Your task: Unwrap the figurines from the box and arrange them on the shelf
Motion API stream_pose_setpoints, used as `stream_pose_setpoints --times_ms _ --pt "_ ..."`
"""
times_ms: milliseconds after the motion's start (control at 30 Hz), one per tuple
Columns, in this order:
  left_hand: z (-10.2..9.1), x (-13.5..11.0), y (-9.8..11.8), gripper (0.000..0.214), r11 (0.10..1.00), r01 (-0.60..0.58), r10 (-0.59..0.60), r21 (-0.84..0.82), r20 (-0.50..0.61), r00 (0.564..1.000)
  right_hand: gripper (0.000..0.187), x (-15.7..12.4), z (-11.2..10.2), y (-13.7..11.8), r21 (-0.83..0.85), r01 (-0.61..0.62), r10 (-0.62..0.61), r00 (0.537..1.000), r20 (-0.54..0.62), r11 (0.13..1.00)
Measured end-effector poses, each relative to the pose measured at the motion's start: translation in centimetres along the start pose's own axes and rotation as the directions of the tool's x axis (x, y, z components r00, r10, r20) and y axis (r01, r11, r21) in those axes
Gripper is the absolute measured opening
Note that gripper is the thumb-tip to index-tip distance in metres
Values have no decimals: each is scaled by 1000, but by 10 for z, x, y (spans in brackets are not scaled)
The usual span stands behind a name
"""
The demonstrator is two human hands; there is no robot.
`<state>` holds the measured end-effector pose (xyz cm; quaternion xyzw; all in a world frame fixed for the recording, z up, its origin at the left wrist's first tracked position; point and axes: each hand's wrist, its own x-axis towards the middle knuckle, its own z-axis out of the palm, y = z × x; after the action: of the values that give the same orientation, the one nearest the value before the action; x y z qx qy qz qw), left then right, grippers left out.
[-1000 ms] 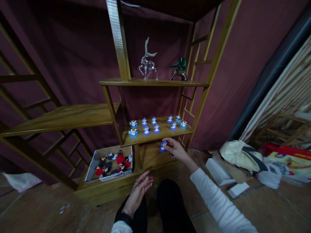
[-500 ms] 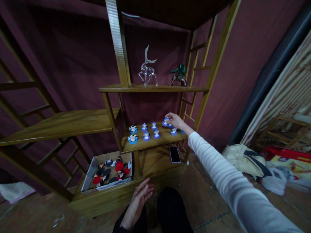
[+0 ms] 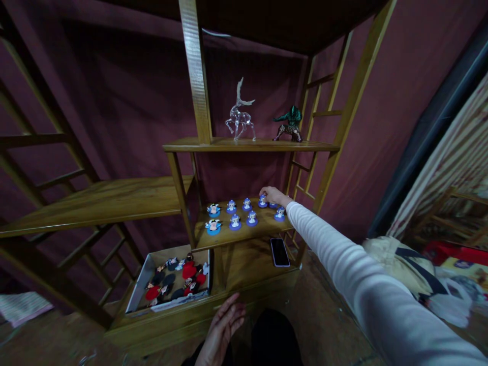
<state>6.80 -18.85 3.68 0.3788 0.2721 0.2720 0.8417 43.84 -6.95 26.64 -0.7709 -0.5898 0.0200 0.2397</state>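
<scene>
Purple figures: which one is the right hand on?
The third purple figure from the left in the back row. Only this one shows the right hand at its head.

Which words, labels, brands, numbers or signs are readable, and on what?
None readable.
Red-and-yellow package, right edge: purple mark, too blurred to read.
Open box: any markings too small to read.
Phone: dark screen, no legible text.
Purple figurine at right hand: no legible text.
</scene>
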Motion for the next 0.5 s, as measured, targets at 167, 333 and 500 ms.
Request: stream_pose_setpoints --times_ms 167,333,500 --pt "3 -3 4 44 1000 1 -1 -9 -3 1000 32 5 8 1 -26 -1 1 1000 17 1000" --pt "5 -3 6 45 1000 24 -24 -14 2 1000 33 9 14 1 -36 5 -3 999 50 999" --pt "7 -3 7 42 999 26 -26 -29 -3 1000 34 10 14 4 -32 9 -6 997 81 999"
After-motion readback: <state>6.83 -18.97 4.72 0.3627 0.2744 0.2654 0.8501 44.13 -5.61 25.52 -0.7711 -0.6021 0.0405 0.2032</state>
